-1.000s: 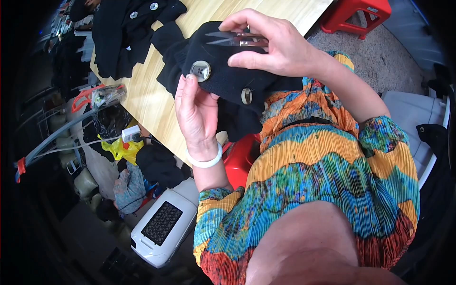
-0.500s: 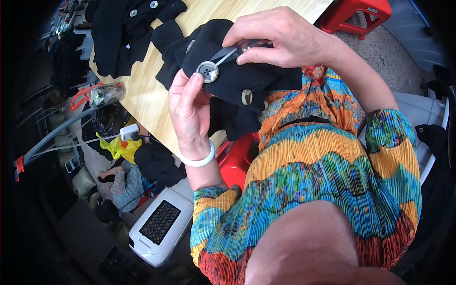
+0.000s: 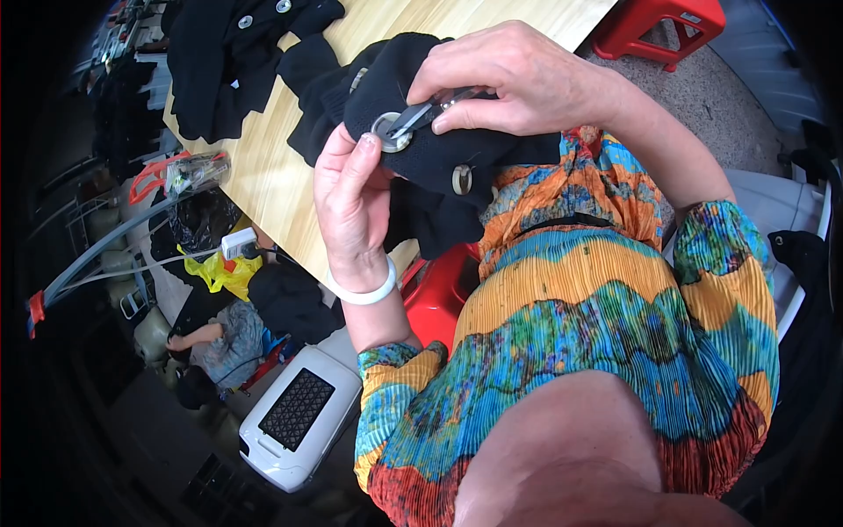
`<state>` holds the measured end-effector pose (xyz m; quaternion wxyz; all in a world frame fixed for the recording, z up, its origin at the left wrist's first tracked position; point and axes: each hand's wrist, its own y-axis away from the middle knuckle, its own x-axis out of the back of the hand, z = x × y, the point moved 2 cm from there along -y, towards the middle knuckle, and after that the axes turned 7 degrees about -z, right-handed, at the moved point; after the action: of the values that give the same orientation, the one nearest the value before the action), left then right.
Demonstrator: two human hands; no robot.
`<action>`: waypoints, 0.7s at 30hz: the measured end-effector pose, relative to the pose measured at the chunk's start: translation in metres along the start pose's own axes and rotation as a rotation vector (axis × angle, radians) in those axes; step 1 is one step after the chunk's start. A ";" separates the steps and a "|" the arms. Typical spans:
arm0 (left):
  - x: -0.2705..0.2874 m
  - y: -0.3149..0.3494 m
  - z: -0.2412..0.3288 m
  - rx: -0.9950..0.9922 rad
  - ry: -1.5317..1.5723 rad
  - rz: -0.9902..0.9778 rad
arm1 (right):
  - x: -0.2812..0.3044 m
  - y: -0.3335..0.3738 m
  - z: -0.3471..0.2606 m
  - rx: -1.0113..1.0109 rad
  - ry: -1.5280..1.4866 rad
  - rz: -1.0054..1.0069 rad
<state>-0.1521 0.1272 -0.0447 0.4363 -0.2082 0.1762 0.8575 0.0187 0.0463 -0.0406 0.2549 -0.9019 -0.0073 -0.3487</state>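
My left hand [image 3: 354,198] is closed, its thumb pressed on the rim of a large round button [image 3: 401,143] and its fingers behind the black garment [image 3: 428,169] that carries it. In my right hand [image 3: 518,83] is a pair of thread snips [image 3: 419,115], gripped between thumb and fingers. The dark blades point left and lie over the button's face, covering part of it. More buttons show on the same cloth: one [image 3: 461,180] below the right hand, another [image 3: 358,80] farther up. The garment rests across my lap and the table edge.
The wooden table [image 3: 290,189] reaches away in front. Another black garment with buttons [image 3: 206,79] lies at its far left. A red stool [image 3: 660,31] stands at far right. On the left are a white-cased appliance [image 3: 299,417], a yellow bag [image 3: 224,277] and a seated person [image 3: 224,351].
The snips have moved left and down, from beside the button to over its face, and their blades look closer together. My left hand keeps its hold. The person at left has shifted an arm.
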 end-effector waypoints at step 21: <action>0.016 -0.017 -0.010 -0.015 0.190 0.028 | -0.036 0.008 -0.009 -0.178 -0.288 0.280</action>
<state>-0.1447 0.1430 -0.0632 0.4040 -0.2892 0.2133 0.8412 -0.0126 0.0409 -0.0619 0.2162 -0.9536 0.1124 -0.1769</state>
